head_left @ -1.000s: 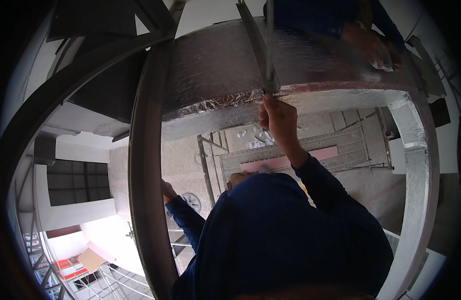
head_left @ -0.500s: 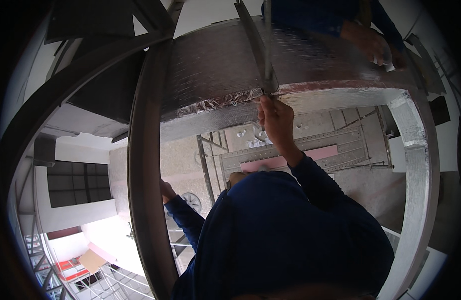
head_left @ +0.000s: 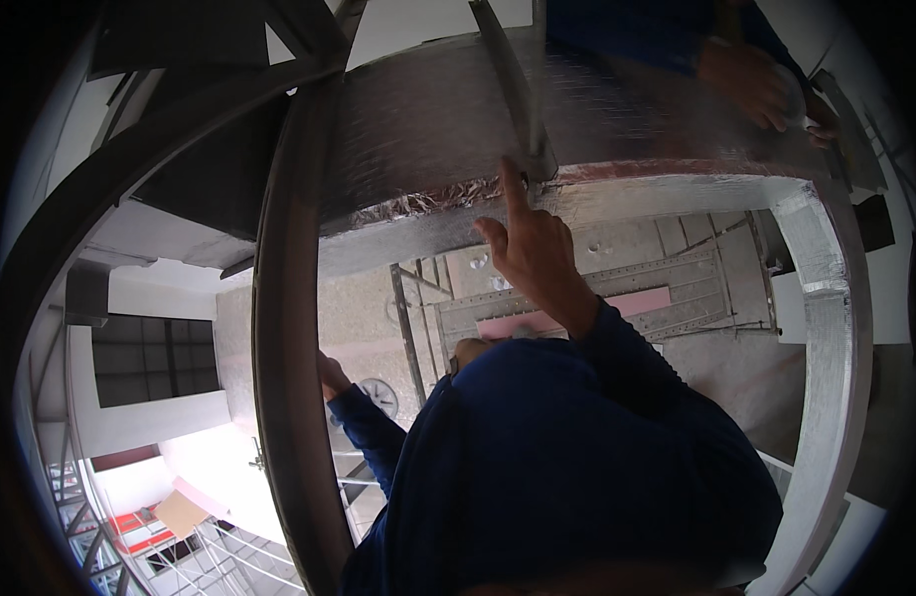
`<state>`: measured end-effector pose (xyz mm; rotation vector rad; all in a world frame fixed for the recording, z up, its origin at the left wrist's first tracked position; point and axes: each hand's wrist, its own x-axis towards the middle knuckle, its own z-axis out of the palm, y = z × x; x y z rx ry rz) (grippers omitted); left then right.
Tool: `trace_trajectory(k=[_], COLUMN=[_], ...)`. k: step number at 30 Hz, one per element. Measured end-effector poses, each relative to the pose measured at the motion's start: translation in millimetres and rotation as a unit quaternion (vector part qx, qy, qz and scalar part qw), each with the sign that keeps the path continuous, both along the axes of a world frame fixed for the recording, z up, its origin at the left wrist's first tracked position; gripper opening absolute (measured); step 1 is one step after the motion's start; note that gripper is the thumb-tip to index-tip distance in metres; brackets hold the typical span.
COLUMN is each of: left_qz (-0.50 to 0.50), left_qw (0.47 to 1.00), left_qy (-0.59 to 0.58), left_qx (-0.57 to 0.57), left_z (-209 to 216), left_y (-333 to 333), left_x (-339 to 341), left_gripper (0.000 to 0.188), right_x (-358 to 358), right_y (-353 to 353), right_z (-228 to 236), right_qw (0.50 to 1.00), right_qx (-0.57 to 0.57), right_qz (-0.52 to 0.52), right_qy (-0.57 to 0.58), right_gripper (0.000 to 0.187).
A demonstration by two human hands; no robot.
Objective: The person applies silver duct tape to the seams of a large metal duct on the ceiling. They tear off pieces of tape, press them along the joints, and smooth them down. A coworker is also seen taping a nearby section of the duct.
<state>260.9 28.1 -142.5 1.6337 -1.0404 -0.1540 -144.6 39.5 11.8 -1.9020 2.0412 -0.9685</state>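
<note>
A silver foil-wrapped duct (head_left: 428,129) runs overhead, with a torn foil edge (head_left: 418,204) along its lower side. My right hand (head_left: 533,253) reaches up to it in a dark blue sleeve. Its index finger points up and touches the foil edge beside a grey metal strap (head_left: 513,89) that crosses the duct; the other fingers are loosely curled and hold nothing. My left hand (head_left: 331,375) grips a curved grey rail (head_left: 284,377) at the lower left and is partly hidden behind it.
Another person's hand (head_left: 751,79) in a blue sleeve rests on the duct at the upper right. A foil-wrapped duct section (head_left: 826,377) curves down the right side. Far below lie a concrete floor, scaffold frames (head_left: 408,318) and a pink board (head_left: 577,313).
My right hand has shifted slightly left along the duct's edge and its index finger now sticks straight up against the foil. My left hand has stayed on the rail.
</note>
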Motion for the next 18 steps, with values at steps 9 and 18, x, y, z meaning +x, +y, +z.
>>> trace_trajectory(k=[9, 18], left_qz=[0.001, 0.002], left_qw=[1.0, 1.0], left_qy=[-0.003, -0.008], left_qx=[0.001, 0.009], left_z=[0, -1], left_y=[0, 1], left_x=[-1, -2], left_gripper=[0.032, 0.033], right_x=[-6, -9], right_y=[-5, 2], right_z=[9, 18], right_qw=[1.0, 0.997], right_qx=[0.004, 0.069], right_qz=[-0.017, 0.003], right_qy=[0.002, 0.024], right_gripper=[0.093, 0.095])
